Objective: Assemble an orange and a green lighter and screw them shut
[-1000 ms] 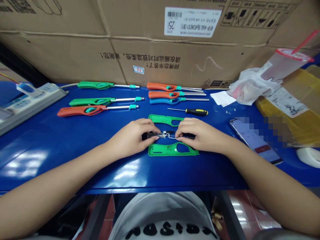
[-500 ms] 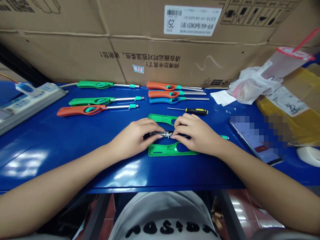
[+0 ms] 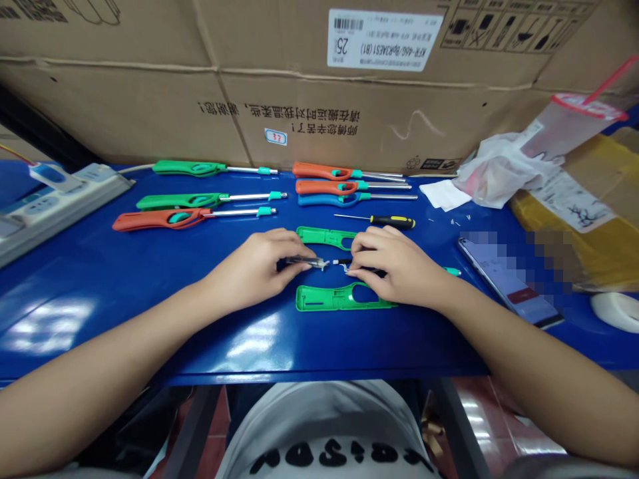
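Observation:
Between the thumb and fingers of my left hand is a clear, dark-looking lighter fuel tank with a pale fitting at its right end. My right hand pinches a black lighter part with a white tip and a thin white wire; most of it is hidden by the fingers. A small gap separates the two parts. One green lighter shell half lies beyond the hands, the other green shell half nearer me. A teal tip shows past my right hand.
Behind lie several assembled lighters, including an orange lighter and a blue lighter. A screwdriver, small screws, a phone and a mouse sit rightward. A power strip stands left; a cardboard box borders the back.
The fuel tank has come away from the black part. My left hand has shifted left with the tank; my right hand has barely moved.

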{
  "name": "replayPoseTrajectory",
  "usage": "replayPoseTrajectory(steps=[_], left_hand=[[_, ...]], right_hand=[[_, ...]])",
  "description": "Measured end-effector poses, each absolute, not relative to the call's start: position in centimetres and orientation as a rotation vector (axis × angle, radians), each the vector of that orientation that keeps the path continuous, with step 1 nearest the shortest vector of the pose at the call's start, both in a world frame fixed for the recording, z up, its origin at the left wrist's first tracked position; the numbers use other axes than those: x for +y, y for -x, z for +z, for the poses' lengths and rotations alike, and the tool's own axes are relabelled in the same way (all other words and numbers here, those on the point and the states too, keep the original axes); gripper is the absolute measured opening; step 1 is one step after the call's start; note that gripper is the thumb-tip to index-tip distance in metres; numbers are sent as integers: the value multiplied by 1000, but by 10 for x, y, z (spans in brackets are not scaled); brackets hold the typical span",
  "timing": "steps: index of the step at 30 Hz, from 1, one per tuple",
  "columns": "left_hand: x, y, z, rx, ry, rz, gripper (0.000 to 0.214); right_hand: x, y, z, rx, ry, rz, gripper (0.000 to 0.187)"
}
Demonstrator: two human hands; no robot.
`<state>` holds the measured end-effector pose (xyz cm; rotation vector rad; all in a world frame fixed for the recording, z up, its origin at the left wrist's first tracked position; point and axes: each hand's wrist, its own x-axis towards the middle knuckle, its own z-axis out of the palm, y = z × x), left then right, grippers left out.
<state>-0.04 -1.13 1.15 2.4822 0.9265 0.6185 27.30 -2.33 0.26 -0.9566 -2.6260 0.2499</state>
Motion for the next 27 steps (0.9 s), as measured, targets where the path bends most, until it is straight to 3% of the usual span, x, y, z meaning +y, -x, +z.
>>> replayPoseTrajectory(steps=[10, 15, 21, 27], left_hand=[[-3, 4, 3, 1030, -2526, 569, 29], [-15, -2, 11, 961, -2681, 673, 27], [-27, -8, 9, 666, -2796, 405, 33], [-22, -3, 9, 764, -2804, 377, 26]], right_hand=[[-18, -293, 24, -2513, 1066, 368, 23], [-14, -319, 38, -2593, 1218, 526, 12], [-13, -323, 33, -2722, 1292, 629, 8], [-18, -314, 35, -2677, 1224, 564, 5]])
